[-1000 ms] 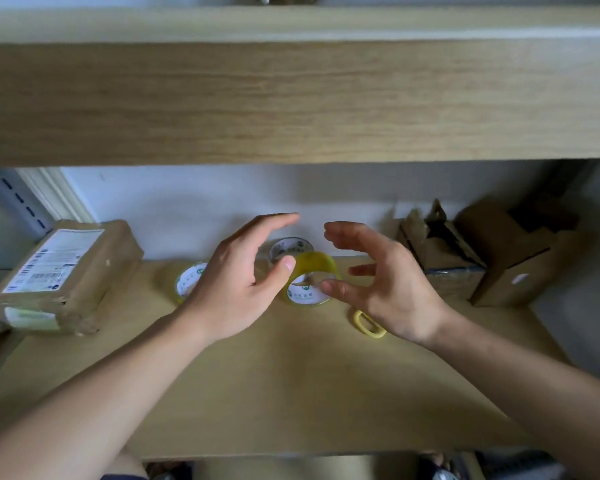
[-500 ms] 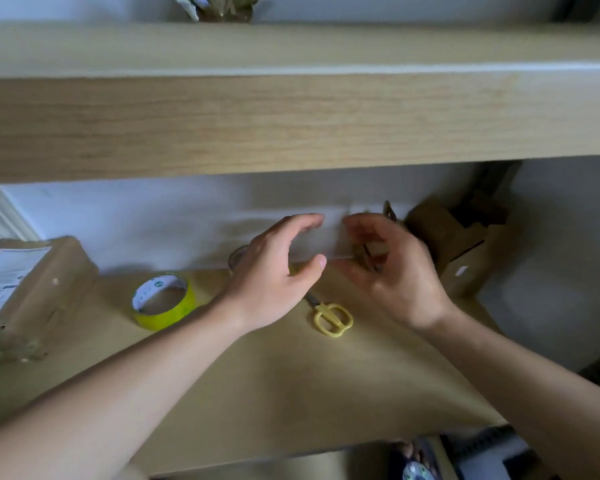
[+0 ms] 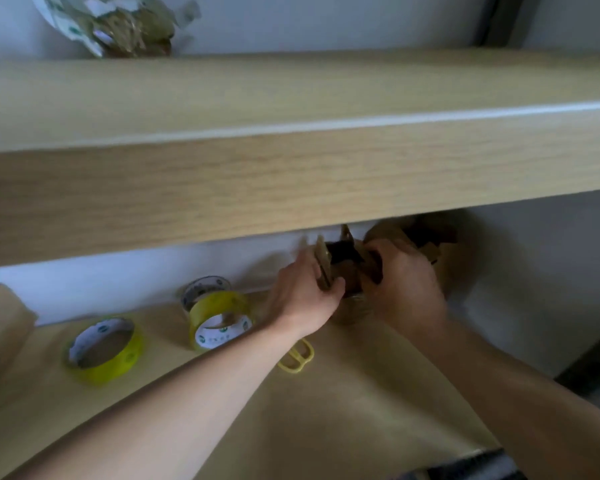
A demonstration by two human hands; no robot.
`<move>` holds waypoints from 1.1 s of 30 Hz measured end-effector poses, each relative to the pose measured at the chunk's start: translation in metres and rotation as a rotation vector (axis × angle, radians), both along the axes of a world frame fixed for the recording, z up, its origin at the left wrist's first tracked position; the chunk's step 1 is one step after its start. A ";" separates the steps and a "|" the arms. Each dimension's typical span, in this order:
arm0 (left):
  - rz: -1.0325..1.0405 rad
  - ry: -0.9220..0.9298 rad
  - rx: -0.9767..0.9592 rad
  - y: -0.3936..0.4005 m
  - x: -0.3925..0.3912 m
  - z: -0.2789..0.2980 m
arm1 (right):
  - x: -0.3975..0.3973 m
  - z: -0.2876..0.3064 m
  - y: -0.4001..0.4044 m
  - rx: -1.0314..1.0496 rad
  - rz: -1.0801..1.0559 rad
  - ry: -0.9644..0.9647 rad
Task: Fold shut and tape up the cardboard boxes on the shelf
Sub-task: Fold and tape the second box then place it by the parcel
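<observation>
Two shelves are seen, the lower shelf taken as landmark. At its back right an open cardboard box is gripped by the left hand on a flap and the right hand on the other side. Left of the box lie two tape rolls; in front of it, yellow scissors.
</observation>
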State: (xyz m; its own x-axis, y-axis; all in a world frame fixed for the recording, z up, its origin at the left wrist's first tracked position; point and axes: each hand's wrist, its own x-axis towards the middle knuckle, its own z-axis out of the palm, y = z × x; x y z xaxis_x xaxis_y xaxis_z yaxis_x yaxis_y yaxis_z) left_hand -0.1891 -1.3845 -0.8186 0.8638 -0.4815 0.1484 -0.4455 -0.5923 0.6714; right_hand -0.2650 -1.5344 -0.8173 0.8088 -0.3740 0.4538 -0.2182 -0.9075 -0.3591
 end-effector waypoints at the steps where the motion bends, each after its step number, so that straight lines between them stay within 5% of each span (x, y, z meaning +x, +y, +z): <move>1: 0.004 0.016 0.014 -0.005 0.002 0.000 | 0.002 0.002 -0.002 -0.023 -0.002 0.036; 6: -0.029 0.060 0.072 -0.022 0.006 -0.007 | 0.002 0.013 -0.003 -0.131 -0.015 0.180; 13: -0.060 0.109 -0.030 -0.008 0.009 -0.004 | -0.001 0.014 -0.007 -0.061 0.038 -0.060; 19: -0.101 -0.029 -0.048 0.042 -0.006 0.013 | -0.021 0.032 0.017 -0.020 0.110 -0.179; 33: -0.118 0.119 -0.018 0.178 -0.030 0.030 | -0.040 0.043 0.108 0.179 0.480 -0.110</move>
State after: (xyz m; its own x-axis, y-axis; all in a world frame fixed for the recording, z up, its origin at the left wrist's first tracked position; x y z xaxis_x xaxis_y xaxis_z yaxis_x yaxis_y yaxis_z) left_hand -0.2189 -1.2069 -0.7889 0.8134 -0.5789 0.0575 -0.4277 -0.5282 0.7335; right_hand -0.3046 -1.4267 -0.7741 0.8596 -0.0526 0.5083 0.2547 -0.8182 -0.5155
